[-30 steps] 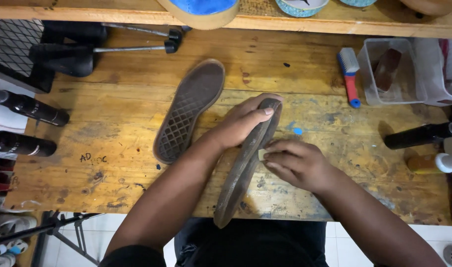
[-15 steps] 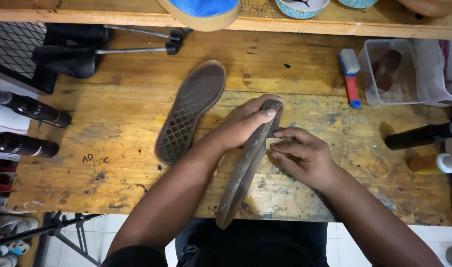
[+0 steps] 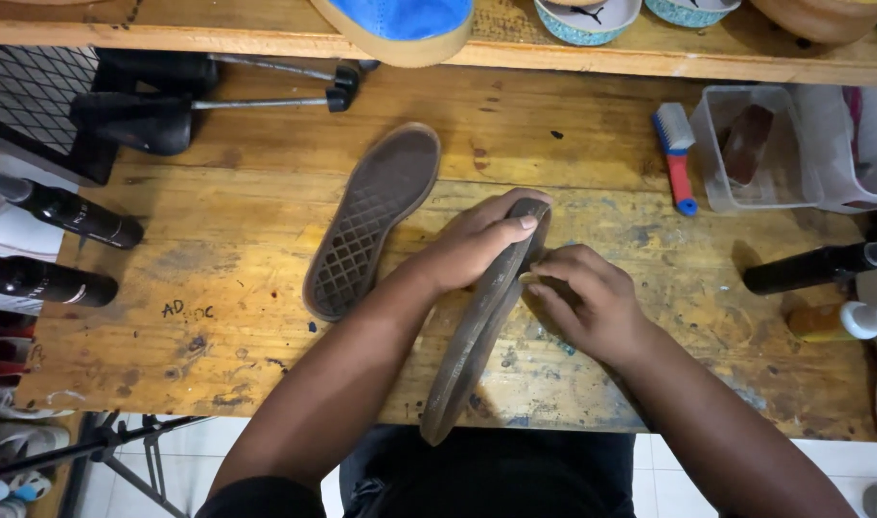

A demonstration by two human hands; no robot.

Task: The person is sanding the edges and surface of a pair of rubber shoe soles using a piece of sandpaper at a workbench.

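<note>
My left hand (image 3: pixel 477 240) grips the far end of a dark shoe sole (image 3: pixel 472 341) that stands on its edge on the wooden workbench (image 3: pixel 218 278), its near end hanging over the front edge. My right hand (image 3: pixel 587 302) presses against the sole's right side near the top, fingers curled on a small pale piece that I cannot make out. A second dark sole (image 3: pixel 371 221) with a diamond tread lies flat to the left of my left hand.
A blue and red brush (image 3: pixel 676 153) and a clear plastic tub (image 3: pixel 755 149) sit at the back right. Black bottles (image 3: pixel 74 216) lie at the left edge, another (image 3: pixel 817 267) at the right. Black shoe stretchers (image 3: pixel 170 110) lie at the back left. A shelf with shoes (image 3: pixel 400 24) runs above.
My right hand has slid up along the sole toward my left hand. The small blue spot seen beside the sole earlier is now covered.
</note>
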